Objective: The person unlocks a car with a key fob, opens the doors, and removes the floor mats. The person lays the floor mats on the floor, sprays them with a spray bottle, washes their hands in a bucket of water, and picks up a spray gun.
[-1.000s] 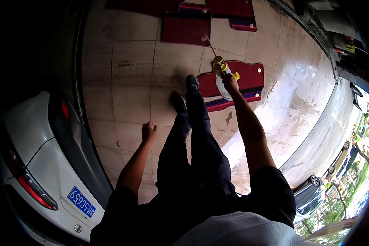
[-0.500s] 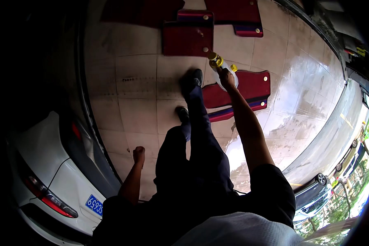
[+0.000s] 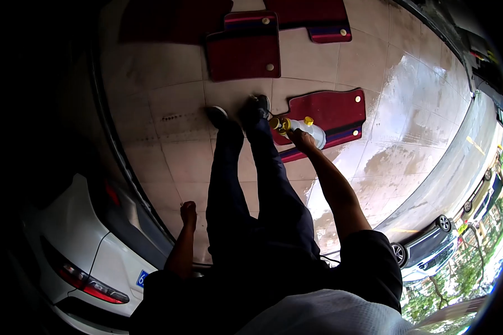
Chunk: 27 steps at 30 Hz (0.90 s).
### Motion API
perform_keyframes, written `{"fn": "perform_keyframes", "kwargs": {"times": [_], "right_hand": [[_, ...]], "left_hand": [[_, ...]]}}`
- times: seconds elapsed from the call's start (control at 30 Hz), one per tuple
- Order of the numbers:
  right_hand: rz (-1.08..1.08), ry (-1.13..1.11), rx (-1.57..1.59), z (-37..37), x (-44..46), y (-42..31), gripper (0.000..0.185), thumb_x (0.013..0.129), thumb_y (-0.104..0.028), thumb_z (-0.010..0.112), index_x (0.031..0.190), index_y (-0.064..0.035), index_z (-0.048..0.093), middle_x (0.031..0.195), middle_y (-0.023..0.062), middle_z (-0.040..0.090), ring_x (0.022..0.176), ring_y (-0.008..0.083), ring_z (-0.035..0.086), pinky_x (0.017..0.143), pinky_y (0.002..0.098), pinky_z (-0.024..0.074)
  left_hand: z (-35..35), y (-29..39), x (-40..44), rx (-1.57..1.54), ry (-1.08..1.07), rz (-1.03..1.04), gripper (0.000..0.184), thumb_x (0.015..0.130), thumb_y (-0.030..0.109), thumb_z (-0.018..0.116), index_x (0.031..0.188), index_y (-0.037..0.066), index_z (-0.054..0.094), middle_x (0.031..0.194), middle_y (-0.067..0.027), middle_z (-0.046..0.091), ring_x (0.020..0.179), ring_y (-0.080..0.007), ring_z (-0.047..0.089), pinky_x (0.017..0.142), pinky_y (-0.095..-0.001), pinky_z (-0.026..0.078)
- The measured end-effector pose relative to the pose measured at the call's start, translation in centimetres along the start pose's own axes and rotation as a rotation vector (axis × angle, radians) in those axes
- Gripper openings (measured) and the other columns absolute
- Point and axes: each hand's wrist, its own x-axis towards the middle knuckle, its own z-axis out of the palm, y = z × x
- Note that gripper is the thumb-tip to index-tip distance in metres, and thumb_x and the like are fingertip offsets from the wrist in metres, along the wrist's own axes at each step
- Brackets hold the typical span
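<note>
A white spray bottle (image 3: 316, 134) with a yellow top is gripped in my right hand (image 3: 302, 139), its nozzle end pointing left, near my shoe. Below and behind it a red floor mat (image 3: 332, 111) with a dark striped band lies on the tiles. My left hand (image 3: 188, 212) hangs low at the left with its fingers curled; whether it holds something is too dark to make out. Ahead of my feet lies a smaller red mat (image 3: 243, 56), with another red mat (image 3: 313, 12) beside it at the top.
A dark red mat (image 3: 167, 22) lies at the top left. The rear of a white car (image 3: 78, 240) stands close on the left. Wet patches (image 3: 399, 111) shine on the tiles at the right. Parked cars (image 3: 427, 245) stand outside at the lower right.
The spray bottle has come down and left, turning sideways in my right hand. My feet have stepped, and the white car has shifted lower in view.
</note>
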Motion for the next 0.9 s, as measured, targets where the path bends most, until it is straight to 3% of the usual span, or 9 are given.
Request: {"fn": "perform_keyframes", "kwargs": {"times": [0.07,0.2,0.23,0.33,0.47,0.6,0.63,0.87,0.9], "right_hand": [[-0.060,0.019,-0.003,-0.5,0.5,0.3,0.027,0.086,-0.017,0.044,0.111,-0.0187,0.050,0.085,0.0161,0.058,0.071,0.0367,0.060,0.055,0.0464,0.0482],[-0.114,0.197,0.005,-2.7,3.9,1.2,0.026,0.086,-0.020,0.046,0.111,-0.0169,0.053,0.082,0.0174,0.057,0.069,0.0358,0.060,0.056,0.0452,0.0473],[0.139,0.142,0.208,-1.7,6.3,2.7,0.028,0.087,-0.028,0.047,0.110,-0.0145,0.054,0.086,0.0204,0.058,0.069,0.0353,0.060,0.061,0.0453,0.0466],[0.278,0.502,0.404,-7.6,8.7,1.5,0.047,0.088,-0.045,0.044,0.074,-0.0018,0.057,0.061,0.0140,0.057,0.062,0.0327,0.058,0.056,0.0418,0.0435],[0.427,0.686,0.736,-12.4,13.5,6.4,0.044,0.086,-0.045,0.048,0.073,-0.0035,0.056,0.051,0.0007,0.047,0.043,0.0089,0.044,0.041,0.0269,0.0340],[0.486,0.663,0.617,-17.4,14.3,9.3,0.046,0.086,-0.045,0.049,0.071,-0.0017,0.056,0.052,0.0023,0.049,0.045,0.0116,0.046,0.043,0.0291,0.0348],[0.576,0.571,0.603,-20.1,12.9,7.8,0.057,0.084,-0.053,0.041,0.082,0.0009,0.061,0.076,0.0204,0.062,0.078,0.0368,0.060,0.068,0.0438,0.0447],[0.747,0.692,0.693,-17.8,10.2,15.1,0.058,0.086,-0.054,0.040,0.086,0.0009,0.060,0.076,0.0194,0.062,0.080,0.0364,0.060,0.068,0.0431,0.0448],[0.705,0.739,0.728,-16.9,9.4,16.0,0.045,0.086,-0.047,0.047,0.075,-0.0045,0.054,0.053,-0.0004,0.046,0.039,0.0093,0.043,0.035,0.0259,0.0344]], "left_hand": [[-0.1,3.9,-2.0,-0.011,-0.031,-0.096,0.034,0.084,0.015,0.046,0.054,0.016,0.031,0.054,-0.0022,0.018,0.048,-0.0128,0.019,0.050,-0.0303,0.023],[0.0,6.6,-2.5,0.010,0.035,-0.156,0.020,0.085,0.018,0.046,0.083,0.004,0.061,0.066,-0.0092,0.051,0.052,-0.0181,0.046,0.055,-0.0349,0.040],[-0.5,7.0,-2.0,0.097,-0.043,-0.191,0.028,0.086,0.021,0.049,0.104,0.002,0.057,0.085,-0.0126,0.060,0.064,-0.0213,0.056,0.062,-0.0362,0.046],[-1.1,6.4,0.2,0.112,-0.090,-0.129,0.027,0.087,0.024,0.051,0.102,0.003,0.058,0.085,-0.0123,0.059,0.066,-0.0214,0.056,0.062,-0.0347,0.046],[-2.4,8.1,0.8,0.011,0.003,-0.044,0.028,0.086,0.026,0.051,0.101,0.003,0.057,0.085,-0.0113,0.059,0.065,-0.0207,0.056,0.061,-0.0333,0.046],[-3.0,9.4,0.2,0.068,0.009,-0.098,0.026,0.086,0.024,0.051,0.100,0.003,0.057,0.085,-0.0108,0.058,0.065,-0.0197,0.055,0.060,-0.0329,0.046],[-3.0,9.3,0.3,0.066,0.012,-0.118,0.025,0.086,0.024,0.051,0.100,0.003,0.057,0.085,-0.0107,0.058,0.065,-0.0196,0.055,0.059,-0.0329,0.046],[-2.7,10.3,0.2,0.041,-0.024,-0.081,0.023,0.086,0.021,0.050,0.099,0.004,0.058,0.086,-0.0105,0.058,0.065,-0.0197,0.055,0.056,-0.0321,0.046],[-2.9,10.3,0.3,0.027,-0.035,-0.066,0.022,0.086,0.020,0.050,0.099,0.004,0.058,0.087,-0.0105,0.058,0.066,-0.0199,0.055,0.056,-0.0320,0.047]]}}
